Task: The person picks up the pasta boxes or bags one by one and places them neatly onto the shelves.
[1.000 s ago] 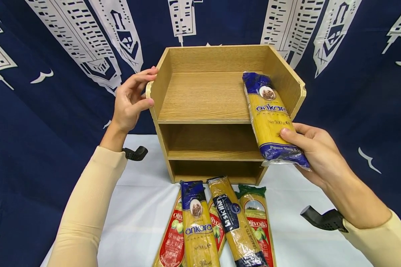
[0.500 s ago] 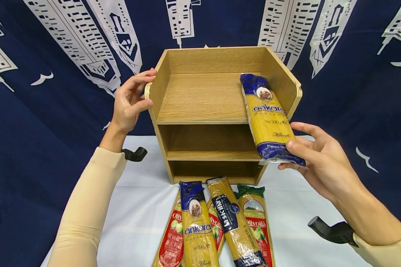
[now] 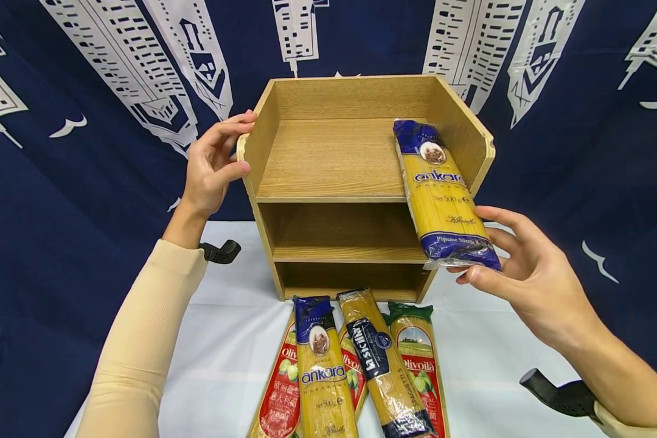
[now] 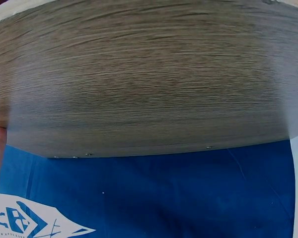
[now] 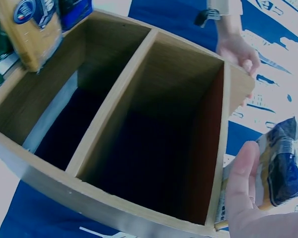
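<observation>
A wooden shelf unit (image 3: 334, 161) with an open top tier and two lower compartments stands on the white table. My left hand (image 3: 213, 167) holds its left wall, fingers along the top edge and thumb on the front edge. That wall's outer face (image 4: 139, 74) fills the left wrist view. A blue-and-yellow Ankara spaghetti packet (image 3: 438, 194) lies on the top tier by the right wall, its near end jutting out past the front. My right hand (image 3: 504, 267) is spread at that end, thumb just under it and fingers beside it. In the right wrist view the packet end (image 5: 283, 163) sits beside my thumb (image 5: 243, 183).
Several more spaghetti packets lie side by side on the white table (image 3: 498, 359) before the shelf: another Ankara packet (image 3: 323, 371), a Basilia one (image 3: 383, 365), and red Olivoila ones (image 3: 424, 371). A blue patterned cloth (image 3: 60, 182) hangs behind.
The right thumb has come off the top of the packet and the fingers have spread; the hand dropped slightly toward me. The packet slid a little further onto the top tier. The left hand stayed put.
</observation>
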Demonstrator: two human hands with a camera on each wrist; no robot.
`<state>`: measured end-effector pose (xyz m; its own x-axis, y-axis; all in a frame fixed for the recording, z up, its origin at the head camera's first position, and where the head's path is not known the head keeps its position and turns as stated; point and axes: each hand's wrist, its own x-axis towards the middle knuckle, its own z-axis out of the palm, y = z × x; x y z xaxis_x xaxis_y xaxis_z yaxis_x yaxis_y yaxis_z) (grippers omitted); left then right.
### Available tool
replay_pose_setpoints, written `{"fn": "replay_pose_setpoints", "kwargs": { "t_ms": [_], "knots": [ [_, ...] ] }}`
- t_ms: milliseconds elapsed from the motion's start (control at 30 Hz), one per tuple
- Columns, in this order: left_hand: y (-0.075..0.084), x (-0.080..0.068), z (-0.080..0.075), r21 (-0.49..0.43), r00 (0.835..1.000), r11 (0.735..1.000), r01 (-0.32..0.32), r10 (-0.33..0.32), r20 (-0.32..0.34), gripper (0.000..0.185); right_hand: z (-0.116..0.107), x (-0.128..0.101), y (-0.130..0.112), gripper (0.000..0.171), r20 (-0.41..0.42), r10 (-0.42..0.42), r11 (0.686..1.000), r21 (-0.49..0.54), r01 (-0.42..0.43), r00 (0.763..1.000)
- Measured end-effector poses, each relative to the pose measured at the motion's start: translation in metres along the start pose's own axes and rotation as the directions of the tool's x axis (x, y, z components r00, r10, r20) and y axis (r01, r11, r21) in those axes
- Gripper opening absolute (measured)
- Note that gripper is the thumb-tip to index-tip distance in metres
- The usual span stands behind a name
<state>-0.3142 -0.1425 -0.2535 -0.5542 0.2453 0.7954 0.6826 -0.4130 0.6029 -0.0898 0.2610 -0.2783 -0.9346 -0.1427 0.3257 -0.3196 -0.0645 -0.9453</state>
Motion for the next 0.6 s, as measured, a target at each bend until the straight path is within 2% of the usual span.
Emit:
{"fn": "replay_pose_setpoints", "kwargs": {
  "t_ms": [300, 600],
  "knots": [
    [-0.001, 0.001, -0.001, -0.005, 1.000, 1.000, -0.004, 0.004, -0.005, 0.045, 0.006, 0.002, 0.005, 0.085, -0.053, -0.058, 0.986, -0.158, 0.049, 0.997],
    [-0.001, 0.000, -0.003, 0.011, 1.000, 1.000, -0.010, 0.010, 0.004, 0.045, 0.012, 0.009, 0.009, 0.084, -0.084, -0.068, 0.984, -0.169, 0.053, 0.994]
  ]
}}
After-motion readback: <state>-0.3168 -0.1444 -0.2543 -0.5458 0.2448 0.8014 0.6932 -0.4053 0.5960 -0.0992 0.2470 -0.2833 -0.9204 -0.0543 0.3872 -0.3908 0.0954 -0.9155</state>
